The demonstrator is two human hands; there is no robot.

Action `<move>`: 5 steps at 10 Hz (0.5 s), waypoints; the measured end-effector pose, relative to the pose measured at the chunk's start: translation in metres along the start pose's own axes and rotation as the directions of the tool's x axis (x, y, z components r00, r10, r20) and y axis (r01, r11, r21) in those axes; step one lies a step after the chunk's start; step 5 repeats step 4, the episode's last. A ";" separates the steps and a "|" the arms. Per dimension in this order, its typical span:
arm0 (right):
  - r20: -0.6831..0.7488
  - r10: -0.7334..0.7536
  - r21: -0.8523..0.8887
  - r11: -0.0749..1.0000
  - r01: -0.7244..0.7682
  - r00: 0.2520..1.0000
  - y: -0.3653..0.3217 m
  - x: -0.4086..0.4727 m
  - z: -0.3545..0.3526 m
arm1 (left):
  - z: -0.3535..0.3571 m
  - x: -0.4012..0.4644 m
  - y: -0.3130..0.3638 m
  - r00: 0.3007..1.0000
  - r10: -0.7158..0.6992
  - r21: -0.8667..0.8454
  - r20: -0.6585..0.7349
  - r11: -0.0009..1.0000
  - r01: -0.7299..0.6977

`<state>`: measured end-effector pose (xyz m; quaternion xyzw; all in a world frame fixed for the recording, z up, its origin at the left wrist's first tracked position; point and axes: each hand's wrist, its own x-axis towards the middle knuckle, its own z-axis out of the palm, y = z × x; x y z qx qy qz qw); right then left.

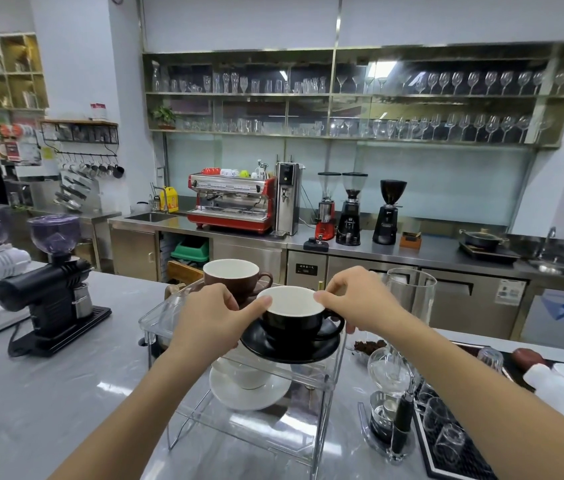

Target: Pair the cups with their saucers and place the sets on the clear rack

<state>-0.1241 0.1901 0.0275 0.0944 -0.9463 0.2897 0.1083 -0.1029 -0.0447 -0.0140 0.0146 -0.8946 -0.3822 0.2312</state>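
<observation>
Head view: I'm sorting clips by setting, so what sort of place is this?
Most likely a café or barista training bar: a red two-group espresso machine sits on the steel back counter, three coffee grinders stand beside it, and long shelves of clear stemmed glasses run above.

Three cups: brown (231, 274), black (293, 318), white (245, 375). Two visible saucers: black (291, 351), white (249, 393). One clear rack (322, 379).

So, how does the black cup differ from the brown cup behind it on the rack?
The glossy black ceramic cup is nearer, the brown ceramic cup farther back on the clear acrylic rack. Left hand and right hand hold the black cup's set; nothing touches the brown cup. The black round saucer shows plainly, the brown cup's barely. Both are white inside.
</observation>
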 end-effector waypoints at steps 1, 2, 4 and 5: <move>-0.097 -0.028 -0.056 0.998 0.023 0.995 -0.004 -0.003 0.002 | 0.000 -0.002 0.004 0.989 0.088 0.032 -0.120 0.996 -0.085; -0.199 -0.070 -0.079 0.995 0.055 0.978 -0.007 -0.009 0.000 | 0.000 -0.006 0.011 0.971 0.172 0.008 -0.166 0.985 -0.173; -0.381 -0.181 -0.035 0.983 0.181 0.907 0.004 -0.018 -0.020 | 0.007 -0.008 0.030 0.902 0.347 0.020 -0.255 0.935 -0.354; -0.381 -0.181 -0.035 0.983 0.181 0.907 0.004 -0.018 -0.020 | 0.007 -0.008 0.030 0.902 0.347 0.020 -0.255 0.935 -0.354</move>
